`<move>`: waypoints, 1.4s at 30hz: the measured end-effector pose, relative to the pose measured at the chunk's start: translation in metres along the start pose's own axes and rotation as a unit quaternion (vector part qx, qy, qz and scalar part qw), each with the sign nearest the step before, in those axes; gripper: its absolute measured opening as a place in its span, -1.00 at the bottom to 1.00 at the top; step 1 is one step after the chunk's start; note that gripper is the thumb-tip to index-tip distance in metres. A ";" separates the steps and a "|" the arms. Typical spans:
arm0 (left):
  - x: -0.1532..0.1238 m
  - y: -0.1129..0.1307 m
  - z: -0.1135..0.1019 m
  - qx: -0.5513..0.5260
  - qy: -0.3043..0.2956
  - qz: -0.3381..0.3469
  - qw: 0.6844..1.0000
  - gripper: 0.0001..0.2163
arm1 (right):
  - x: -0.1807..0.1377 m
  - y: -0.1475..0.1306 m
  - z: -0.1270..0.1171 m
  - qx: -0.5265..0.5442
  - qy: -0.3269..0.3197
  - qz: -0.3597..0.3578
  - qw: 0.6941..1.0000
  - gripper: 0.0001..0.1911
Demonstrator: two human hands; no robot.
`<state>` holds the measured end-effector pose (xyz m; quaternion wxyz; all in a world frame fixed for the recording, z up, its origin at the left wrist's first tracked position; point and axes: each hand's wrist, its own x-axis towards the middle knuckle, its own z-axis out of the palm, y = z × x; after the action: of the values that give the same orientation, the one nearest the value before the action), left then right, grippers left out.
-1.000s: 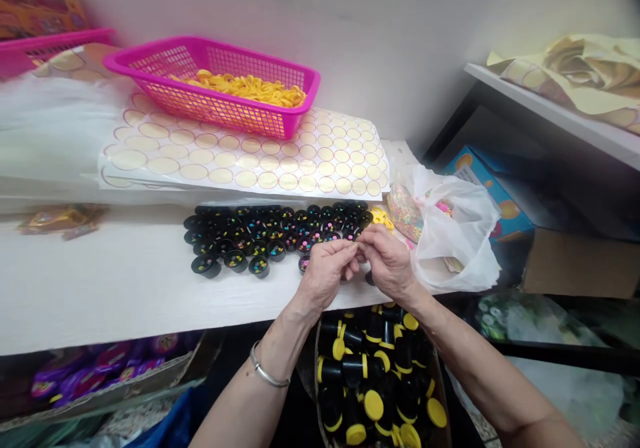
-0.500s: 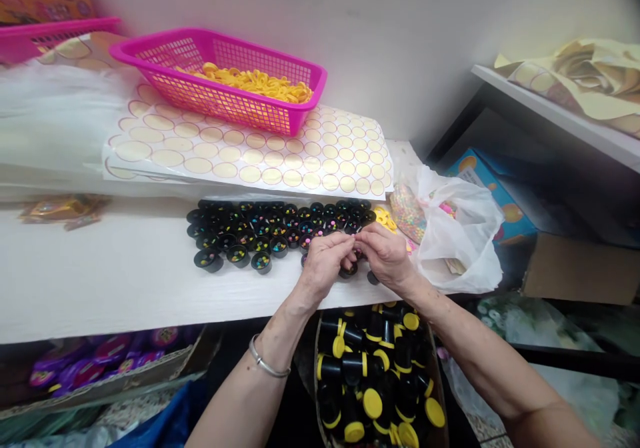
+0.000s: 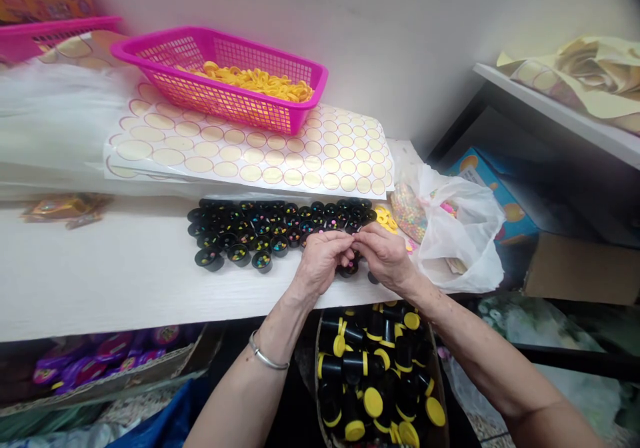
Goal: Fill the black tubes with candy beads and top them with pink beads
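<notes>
Meeting — left grip (image 3: 323, 260), right grip (image 3: 387, 255), round black cups (image 3: 262, 243) nearby

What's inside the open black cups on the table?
Front cups show small multicoloured pieces. The left hand and right hand cover part of the group, hiding any contents there; farther ones are unclear.

Likely packing workshop: black cups (image 3: 279, 245) in rows left of fingers (image 3: 343, 242), yellow-capped black bottles (image 3: 353, 366) in carton (image 3: 440, 375) below, yellow parts (image 3: 250, 81) in pink basket (image 3: 220, 111) beyond.
</notes>
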<state>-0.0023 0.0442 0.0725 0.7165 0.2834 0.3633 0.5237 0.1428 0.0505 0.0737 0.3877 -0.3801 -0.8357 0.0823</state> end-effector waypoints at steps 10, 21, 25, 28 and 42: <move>-0.001 0.002 0.000 -0.021 -0.032 -0.017 0.999 -0.77 | 0.003 -0.005 -0.005 0.064 0.026 0.032 0.997 -0.86; -0.008 0.009 0.005 -0.025 -0.044 0.006 0.999 -0.70 | 0.011 -0.024 0.006 0.127 0.146 0.066 0.979 -0.88; -0.009 0.005 0.008 -0.021 -0.066 -0.005 0.998 -0.63 | 0.014 -0.029 0.005 0.173 0.140 0.083 0.971 -0.92; -0.005 0.003 0.006 -0.014 -0.050 0.001 0.999 -0.57 | 0.022 -0.020 -0.003 0.158 0.113 0.077 0.978 -0.91; 0.007 0.019 -0.021 0.121 0.180 0.157 0.963 -0.83 | 0.043 0.060 -0.013 -0.191 -0.220 0.017 0.956 -0.76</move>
<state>-0.0284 0.0569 0.0741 0.5083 0.3226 0.4978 0.6242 0.1690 0.1202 0.0818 0.1127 -0.4340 -0.8938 0.0092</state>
